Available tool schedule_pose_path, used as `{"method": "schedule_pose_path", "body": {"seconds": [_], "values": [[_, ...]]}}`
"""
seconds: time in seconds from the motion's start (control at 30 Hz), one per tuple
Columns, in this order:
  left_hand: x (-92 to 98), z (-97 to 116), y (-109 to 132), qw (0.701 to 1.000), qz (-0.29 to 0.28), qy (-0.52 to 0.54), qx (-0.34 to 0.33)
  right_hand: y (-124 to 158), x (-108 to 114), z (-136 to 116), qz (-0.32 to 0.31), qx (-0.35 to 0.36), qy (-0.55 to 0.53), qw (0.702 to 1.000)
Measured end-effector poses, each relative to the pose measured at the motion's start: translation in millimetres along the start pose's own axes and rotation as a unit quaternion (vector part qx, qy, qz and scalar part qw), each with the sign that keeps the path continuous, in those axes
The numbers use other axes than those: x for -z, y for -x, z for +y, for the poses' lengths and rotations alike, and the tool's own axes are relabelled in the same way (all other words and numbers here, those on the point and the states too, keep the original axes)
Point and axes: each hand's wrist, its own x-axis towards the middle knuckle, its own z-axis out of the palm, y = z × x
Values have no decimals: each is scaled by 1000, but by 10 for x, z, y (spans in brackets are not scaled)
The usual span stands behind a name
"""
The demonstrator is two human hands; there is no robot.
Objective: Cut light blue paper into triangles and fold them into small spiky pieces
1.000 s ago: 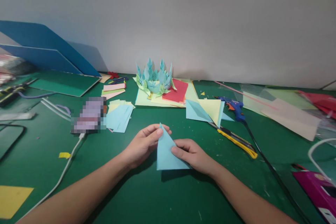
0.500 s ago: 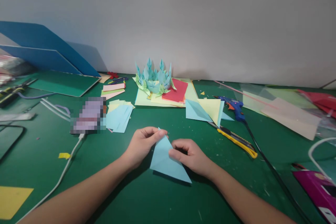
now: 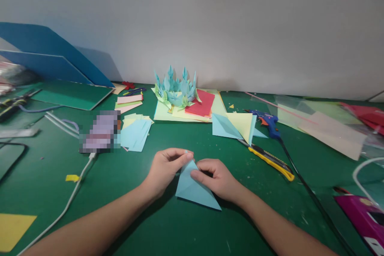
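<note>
1 blue paper triangle (image 3: 194, 191): left hand (image 3: 164, 170) pinches top corner, right hand (image 3: 217, 178) grips right edge. 1 utility knife (image 3: 271, 163), 1 glue gun (image 3: 272, 125).

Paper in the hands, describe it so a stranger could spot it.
On the green table, look front and centre, between left hand and right hand. The light blue paper there is pointed and, unlike nearby sheets, held by both hands.

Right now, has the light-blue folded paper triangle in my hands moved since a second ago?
Yes. Against the blue-and-green paper crown, the light-blue paper triangle has shifted slightly toward you; its lower edge now slopes down rightward.
</note>
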Motion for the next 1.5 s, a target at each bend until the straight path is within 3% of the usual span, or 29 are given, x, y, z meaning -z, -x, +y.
{"method": "schedule_pose_path", "body": {"seconds": [0.5, 0.73, 0.9, 1.0, 1.13, 1.3, 1.5], "values": [[37, -11, -9, 998, -31, 39, -43, -12, 9, -48, -9, -10, -52, 999], [96, 50, -79, 994, 47, 80, -62, 1, 13, -56, 6, -17, -61, 998], [50, 31, -7, 991, -105, -54, -62, 3, -7, -43, 13, -36, -76, 996], [26, -2, 17, 986, -128, -86, -61, -2, -20, -34, 20, -17, -48, 998], [69, -6, -39, 997, -63, -14, -35, 0, -11, -39, 30, -27, -54, 998], [156, 76, -142, 992, 39, 119, -1, 15, 11, -70, 18, -76, -149, 986], [239, 229, -214, 979, 130, 157, 21, 35, 60, -50, 83, -79, -215, 970]]}}
